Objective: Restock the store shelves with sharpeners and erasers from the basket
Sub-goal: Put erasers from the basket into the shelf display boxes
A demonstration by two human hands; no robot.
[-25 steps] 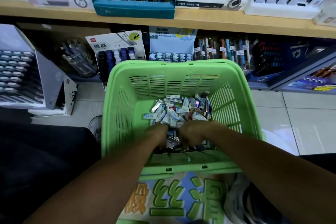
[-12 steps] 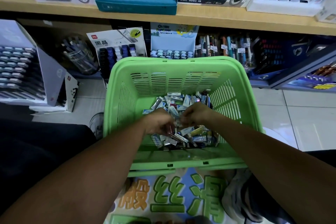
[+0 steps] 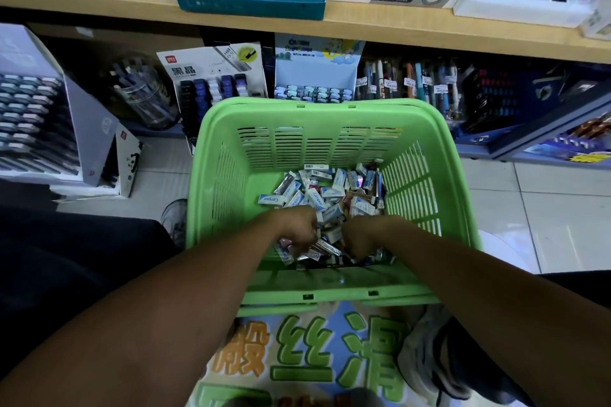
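A green plastic basket (image 3: 330, 102) sits in front of me, its bottom covered with a pile of small boxed erasers and sharpeners (image 3: 317, 192). Both my hands reach into the near side of the pile. My left hand (image 3: 297, 228) has its fingers curled down round a few small packs that stick out beneath it. My right hand (image 3: 360, 238) is knuckles-up with its fingers buried in the pile, so I cannot see whether it holds anything. Behind the basket, the low shelf has a white-and-blue display box (image 3: 314, 92) with rows of small erasers.
A wooden shelf (image 3: 396, 33) runs above with pencil boxes. On the lower shelf stand a pencil-lead display (image 3: 211, 82), a clear jar of pens (image 3: 142, 92) and a pen rack (image 3: 413, 82). A grey display box (image 3: 33, 116) stands left. A printed bag (image 3: 307, 357) lies under the basket.
Both hands, raised close together over the pile's middle half a second ago, have dropped back and apart into the near side of the pile. The basket sits slightly lower in view.
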